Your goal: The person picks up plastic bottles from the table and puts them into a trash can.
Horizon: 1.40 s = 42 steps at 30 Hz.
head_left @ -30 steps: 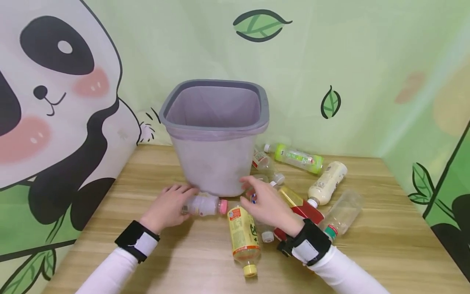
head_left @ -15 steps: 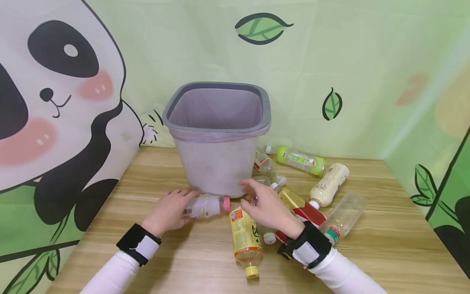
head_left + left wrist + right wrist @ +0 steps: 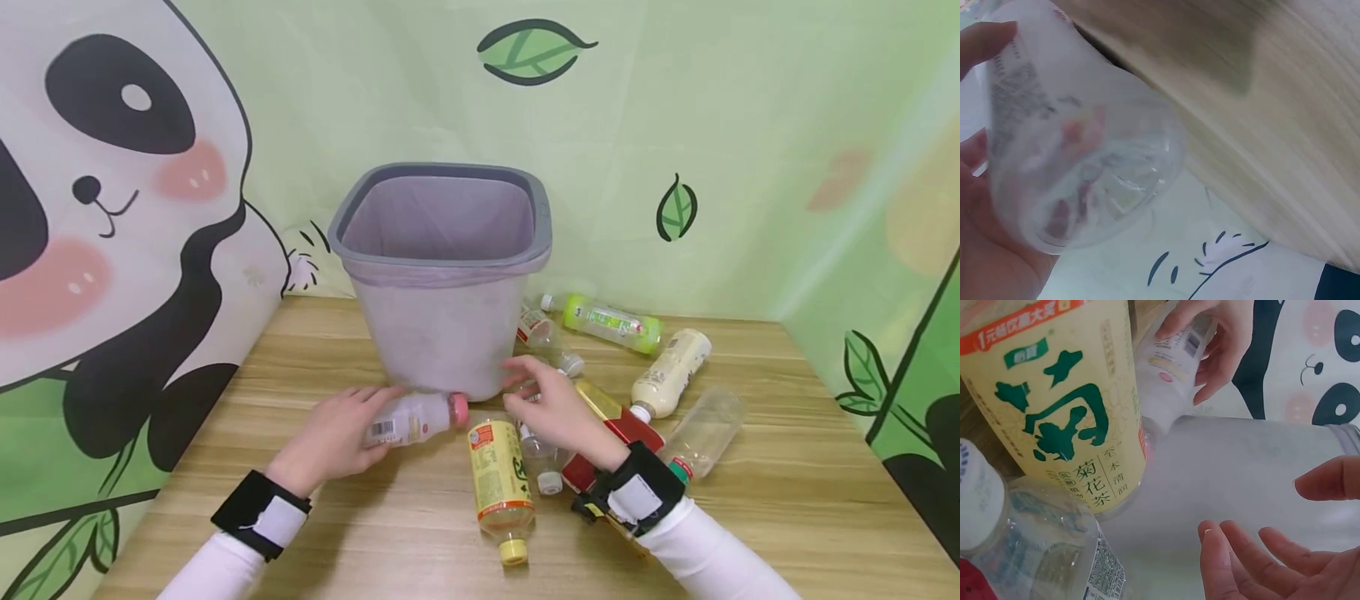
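Observation:
My left hand (image 3: 330, 437) grips a pale plastic bottle (image 3: 422, 419) with a pink cap near its base end, in front of the bin. In the left wrist view, the thumb and fingers lie around this bottle (image 3: 1085, 144), its clear base toward the camera. My right hand (image 3: 562, 417) hovers by the bin's right front corner, holding nothing. Its fingers are loosely bent and spread in the right wrist view. Below and left of it lies a yellow-labelled tea bottle (image 3: 501, 483) with a yellow cap. A clear white-capped bottle (image 3: 542, 454) lies partly beneath the right hand.
A grey-rimmed lavender bin (image 3: 442, 325) stands at the back of the wooden table. To its right lie a green-labelled bottle (image 3: 611, 323), a cream bottle (image 3: 671, 372), a clear bottle (image 3: 708, 429), and a red-and-yellow bottle (image 3: 626, 429) partly behind the right wrist.
My left hand has drawn slightly left and toward me, its hold on the bottle now plainer, and the bottle's cap end tilts up a little. The right hand has shifted slightly right.

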Each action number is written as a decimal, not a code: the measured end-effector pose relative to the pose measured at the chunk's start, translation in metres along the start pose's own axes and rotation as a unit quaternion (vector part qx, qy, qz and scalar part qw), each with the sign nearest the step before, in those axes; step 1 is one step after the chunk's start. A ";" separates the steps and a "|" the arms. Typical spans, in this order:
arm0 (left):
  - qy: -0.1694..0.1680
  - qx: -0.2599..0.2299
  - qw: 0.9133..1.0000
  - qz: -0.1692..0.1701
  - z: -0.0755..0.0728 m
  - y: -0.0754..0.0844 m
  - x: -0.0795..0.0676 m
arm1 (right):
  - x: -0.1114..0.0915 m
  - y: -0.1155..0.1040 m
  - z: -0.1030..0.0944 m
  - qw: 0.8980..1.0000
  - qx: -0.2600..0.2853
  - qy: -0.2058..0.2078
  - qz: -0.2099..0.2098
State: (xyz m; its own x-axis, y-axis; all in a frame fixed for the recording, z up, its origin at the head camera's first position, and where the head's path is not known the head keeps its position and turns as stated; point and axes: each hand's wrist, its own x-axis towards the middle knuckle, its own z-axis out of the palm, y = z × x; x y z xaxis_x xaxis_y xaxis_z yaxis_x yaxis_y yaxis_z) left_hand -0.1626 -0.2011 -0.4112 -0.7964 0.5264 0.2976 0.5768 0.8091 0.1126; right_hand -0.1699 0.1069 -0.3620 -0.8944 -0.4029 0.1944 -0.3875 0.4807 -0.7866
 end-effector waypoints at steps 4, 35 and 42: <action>0.011 -0.008 1.000 -0.009 -0.012 0.007 -0.003 | 0.003 0.002 -0.003 1.000 0.023 0.002 -0.003; 0.163 -0.200 0.966 0.000 -0.091 0.068 0.032 | 0.005 -0.012 -0.020 0.949 0.308 0.013 0.073; 0.218 -0.217 0.952 0.005 -0.115 0.079 0.054 | 0.004 -0.014 -0.019 0.948 0.309 0.009 0.073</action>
State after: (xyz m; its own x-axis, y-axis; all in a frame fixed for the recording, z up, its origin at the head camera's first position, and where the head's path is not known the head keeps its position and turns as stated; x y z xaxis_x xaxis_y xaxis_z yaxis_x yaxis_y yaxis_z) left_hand -0.1390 -0.1385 -0.2773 -0.6943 0.2989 0.6547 0.6797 0.5713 0.4600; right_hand -0.1721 0.1135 -0.3390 -0.9342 -0.3511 0.0626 -0.0592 -0.0206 -0.9980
